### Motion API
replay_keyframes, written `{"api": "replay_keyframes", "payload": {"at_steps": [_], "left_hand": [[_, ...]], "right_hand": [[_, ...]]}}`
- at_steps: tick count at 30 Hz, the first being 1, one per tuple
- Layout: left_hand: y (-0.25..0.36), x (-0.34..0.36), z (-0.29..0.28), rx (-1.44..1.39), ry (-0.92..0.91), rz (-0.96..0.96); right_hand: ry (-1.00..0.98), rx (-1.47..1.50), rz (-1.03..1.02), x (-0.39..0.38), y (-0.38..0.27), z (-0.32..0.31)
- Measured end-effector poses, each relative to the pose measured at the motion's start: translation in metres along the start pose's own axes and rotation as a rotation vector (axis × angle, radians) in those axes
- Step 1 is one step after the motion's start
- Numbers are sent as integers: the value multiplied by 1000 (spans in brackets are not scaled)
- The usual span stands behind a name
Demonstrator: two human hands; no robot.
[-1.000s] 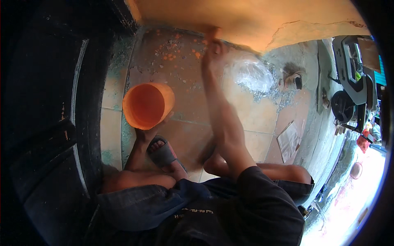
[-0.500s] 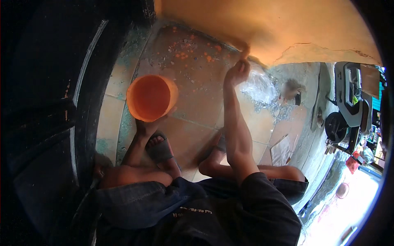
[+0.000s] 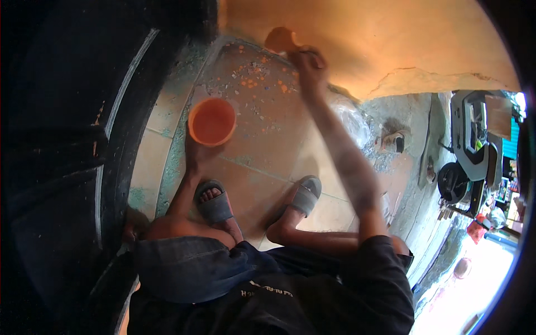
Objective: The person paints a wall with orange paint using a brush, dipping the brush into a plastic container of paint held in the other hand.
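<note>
Right hand [image 3: 310, 61] is stretched up to the orange wall [image 3: 391, 44], fingers clenched around what looks like a flat scraper-type tool [image 3: 281, 40] — blurry, so I can't say exactly what it is. The blade end sits just above the fingertips, flat against the wall, probably to work the surface.

Left hand [image 3: 198, 153] grasps the orange bucket [image 3: 211, 121] from below, fingers wrapped at its near rim, and the bucket sits low and left of the working hand — likely kept close to catch or hold stuff.

Orange flecks [image 3: 262, 78] litter the tiled floor [image 3: 262, 145] just under the right fingers. Grey sandals [image 3: 212, 204] sit below, a crumpled clear plastic bag [image 3: 352, 120] lies to the right, and a dark door frame [image 3: 117, 128] crowds the left side.
</note>
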State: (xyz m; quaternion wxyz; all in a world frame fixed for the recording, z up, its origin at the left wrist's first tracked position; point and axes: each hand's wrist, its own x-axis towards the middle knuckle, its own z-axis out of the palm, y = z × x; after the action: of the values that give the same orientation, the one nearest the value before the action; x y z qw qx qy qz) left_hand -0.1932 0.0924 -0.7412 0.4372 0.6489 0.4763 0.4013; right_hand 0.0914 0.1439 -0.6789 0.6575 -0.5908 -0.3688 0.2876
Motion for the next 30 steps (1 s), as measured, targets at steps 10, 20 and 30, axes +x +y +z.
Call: {"api": "replay_keyframes", "payload": {"at_steps": [10, 20, 30], "left_hand": [[4, 16, 36, 184, -159, 226], [19, 34, 44, -4, -146, 245], [51, 81, 22, -10, -335, 266]], "right_hand": [[-162, -58, 365, -66, -139, -85], [-574, -280, 22, -98, -173, -35], [-876, -785, -838, -54, -163, -16]]}}
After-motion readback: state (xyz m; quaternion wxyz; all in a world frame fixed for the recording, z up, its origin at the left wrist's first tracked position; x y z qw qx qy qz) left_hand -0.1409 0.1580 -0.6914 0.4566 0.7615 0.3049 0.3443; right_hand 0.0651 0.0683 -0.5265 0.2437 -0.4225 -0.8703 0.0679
